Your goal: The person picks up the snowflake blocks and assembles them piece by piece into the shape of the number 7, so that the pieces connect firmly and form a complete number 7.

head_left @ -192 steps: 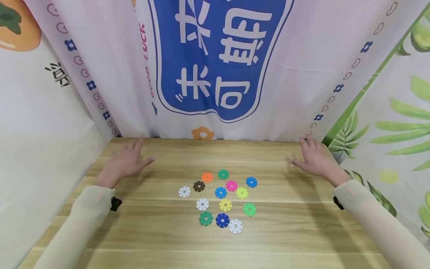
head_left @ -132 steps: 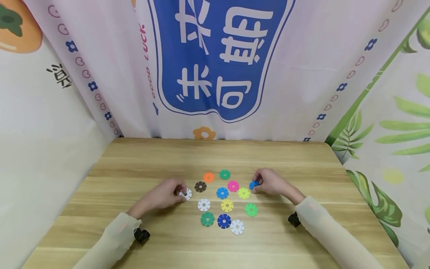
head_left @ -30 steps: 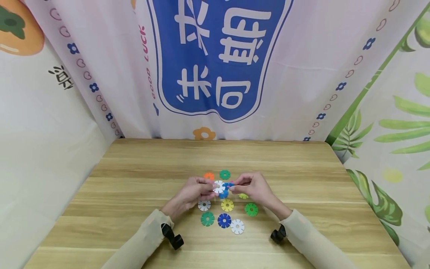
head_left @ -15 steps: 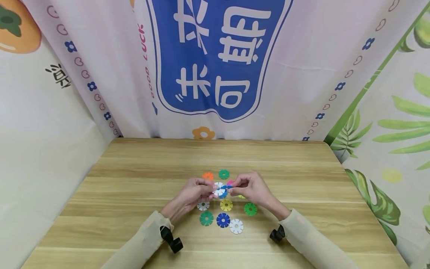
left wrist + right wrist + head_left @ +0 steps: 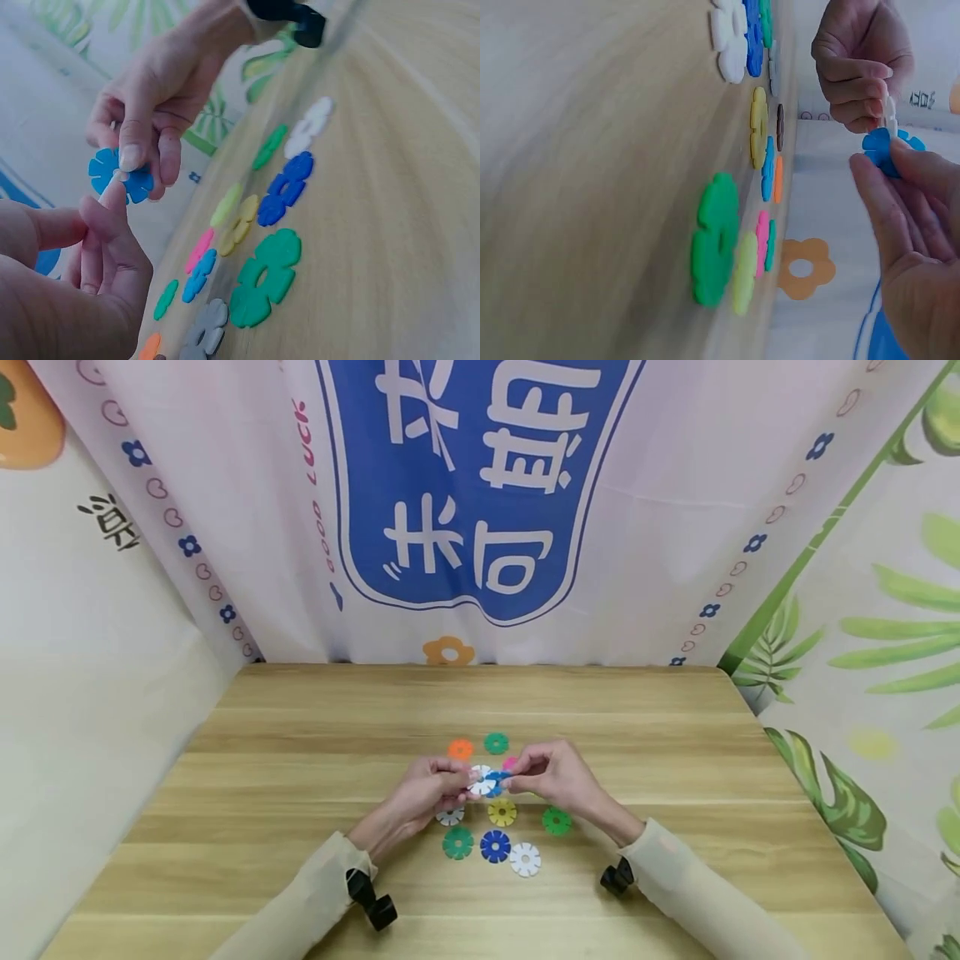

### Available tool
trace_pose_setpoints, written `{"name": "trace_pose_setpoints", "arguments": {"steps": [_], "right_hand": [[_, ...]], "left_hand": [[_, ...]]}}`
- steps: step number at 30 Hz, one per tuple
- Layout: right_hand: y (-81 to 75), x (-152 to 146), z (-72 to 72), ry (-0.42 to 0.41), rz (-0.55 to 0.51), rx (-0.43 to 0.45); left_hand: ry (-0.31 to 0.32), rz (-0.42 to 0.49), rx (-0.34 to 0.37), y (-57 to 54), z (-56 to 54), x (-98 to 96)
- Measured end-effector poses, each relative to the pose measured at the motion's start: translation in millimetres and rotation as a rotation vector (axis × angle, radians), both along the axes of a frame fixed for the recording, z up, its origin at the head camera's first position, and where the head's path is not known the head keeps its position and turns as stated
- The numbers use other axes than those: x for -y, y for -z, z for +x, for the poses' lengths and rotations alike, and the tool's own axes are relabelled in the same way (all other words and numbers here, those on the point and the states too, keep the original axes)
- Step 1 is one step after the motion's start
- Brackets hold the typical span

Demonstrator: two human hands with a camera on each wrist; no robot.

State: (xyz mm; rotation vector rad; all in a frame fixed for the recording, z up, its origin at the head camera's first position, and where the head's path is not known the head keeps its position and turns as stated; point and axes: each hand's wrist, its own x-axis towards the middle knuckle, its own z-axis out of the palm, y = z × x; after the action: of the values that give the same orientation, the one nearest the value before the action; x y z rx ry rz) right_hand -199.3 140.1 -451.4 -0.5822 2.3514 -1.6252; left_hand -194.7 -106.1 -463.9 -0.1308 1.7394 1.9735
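Above the table, my left hand (image 5: 418,795) pinches a white notched snowflake disc (image 5: 478,786) between thumb and fingers. Facing it, my right hand (image 5: 561,774) pinches a blue snowflake disc (image 5: 101,166) the same way. In the right wrist view the white disc (image 5: 890,112) stands edge-on and meets the blue disc (image 5: 880,145) near its slots, the two set crosswise. How deep the slots fit together I cannot tell. Below the hands lies another blue disc (image 5: 199,276), flat on the wood.
Several loose discs lie on the wooden table (image 5: 315,727): yellow (image 5: 502,812), bright green (image 5: 557,821), dark green (image 5: 457,842), dark blue (image 5: 495,847), white (image 5: 525,859) and orange (image 5: 461,749) among them. A printed curtain (image 5: 660,568) hangs behind the table.
Both hands went from spread apart to the discs, picked up the white and the blue one and brought them together. During the last second the discs overlap more; the head view shifts slightly.
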Motion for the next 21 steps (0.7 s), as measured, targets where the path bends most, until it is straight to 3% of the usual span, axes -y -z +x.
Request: {"name": "trace_pose_setpoints", "arguments": {"steps": [6, 9, 14, 21], "right_hand": [[-8.8, -14.5, -0.5, -0.036, 0.212, -0.040], [-5.5, -26.4, 3.2, -0.048, 0.305, -0.041], [2.7, -39.0, 12.7, -0.094, 0.385, -0.039], [6.2, -44.2, 25.1, -0.080, 0.533, -0.100]], "left_hand": [[0.010, -0.042, -0.038, -2.8, -0.7, 8.4], [0.006, -0.076, -0.054, -0.6, -0.9, 15.5], [0.010, -0.090, -0.037, 3.5, -0.9, 25.3], [0.040, -0.067, -0.025, 5.7, 0.7, 28.4]]}}
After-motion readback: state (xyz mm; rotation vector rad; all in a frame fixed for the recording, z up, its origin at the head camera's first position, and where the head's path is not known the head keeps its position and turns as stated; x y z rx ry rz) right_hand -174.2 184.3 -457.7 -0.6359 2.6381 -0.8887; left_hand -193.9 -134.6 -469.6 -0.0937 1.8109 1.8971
